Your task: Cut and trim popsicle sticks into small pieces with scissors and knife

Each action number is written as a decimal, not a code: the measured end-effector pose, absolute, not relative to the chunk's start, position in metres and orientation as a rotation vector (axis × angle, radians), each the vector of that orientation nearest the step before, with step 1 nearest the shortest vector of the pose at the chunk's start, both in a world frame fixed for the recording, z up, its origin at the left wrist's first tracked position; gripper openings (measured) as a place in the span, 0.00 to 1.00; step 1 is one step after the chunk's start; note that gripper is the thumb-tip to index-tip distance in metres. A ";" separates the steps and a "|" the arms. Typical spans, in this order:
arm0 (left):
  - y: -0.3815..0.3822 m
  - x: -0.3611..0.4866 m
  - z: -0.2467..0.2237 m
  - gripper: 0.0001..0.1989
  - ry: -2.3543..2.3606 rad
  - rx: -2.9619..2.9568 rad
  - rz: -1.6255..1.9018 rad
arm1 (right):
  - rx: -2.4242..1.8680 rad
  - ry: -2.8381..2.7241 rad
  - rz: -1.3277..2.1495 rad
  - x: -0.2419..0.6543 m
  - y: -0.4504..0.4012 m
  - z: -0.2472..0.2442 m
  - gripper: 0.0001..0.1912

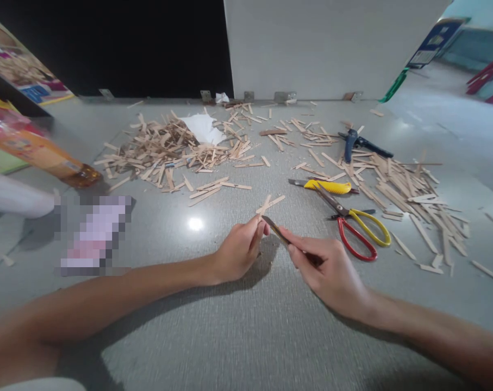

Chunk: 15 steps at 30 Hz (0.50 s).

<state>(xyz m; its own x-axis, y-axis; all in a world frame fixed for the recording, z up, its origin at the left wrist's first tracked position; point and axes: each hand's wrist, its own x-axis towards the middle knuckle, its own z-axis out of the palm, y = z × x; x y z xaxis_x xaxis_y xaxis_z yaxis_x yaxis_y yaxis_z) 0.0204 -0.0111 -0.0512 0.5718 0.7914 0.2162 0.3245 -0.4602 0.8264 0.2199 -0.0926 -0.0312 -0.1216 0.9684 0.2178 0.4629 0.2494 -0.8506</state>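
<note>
My left hand (238,251) is closed, with thumb and fingers pinching a small wooden stick (264,205) that juts up past the fingertips. In my right hand (331,274) is a slim dark knife (276,229), gripped between thumb and fingers. Its tip meets the stick close to the left fingertips. Another flat stick (277,203) appears just behind the pinched one; I cannot tell whether the two touch. Right of the knife lie scissors (341,210) with one red and one yellow handle, blades slightly apart. A yellow utility knife (331,187) rests behind them.
Loose sticks form a large heap (148,155) at the back left, beside white paper (203,129). More sticks (401,187) spread out at right, near a dark blue glue gun (362,144). A bottle (67,160) lies at left, near a blurred-out rectangular object (97,231). A panel (311,49) stands behind.
</note>
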 end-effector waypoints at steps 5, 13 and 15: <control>-0.011 0.020 -0.050 0.25 0.911 2.007 0.766 | -1.338 -1.293 1.319 0.216 -0.089 -0.023 0.28; -0.009 0.018 -0.055 0.20 0.887 2.012 0.712 | -1.260 -1.206 1.463 0.213 -0.088 -0.017 0.26; -0.008 0.018 -0.052 0.19 0.880 1.977 0.715 | -1.257 -1.318 1.330 0.214 -0.089 -0.023 0.22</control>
<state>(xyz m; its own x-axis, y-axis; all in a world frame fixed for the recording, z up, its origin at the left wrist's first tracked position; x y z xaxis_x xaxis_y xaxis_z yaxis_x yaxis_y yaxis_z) 0.0182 -0.0083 -0.0520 0.5914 0.7912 0.1559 0.3146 -0.4044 0.8588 0.2143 -0.0892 -0.0231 -0.1246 0.9887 -0.0837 0.0748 -0.0748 -0.9944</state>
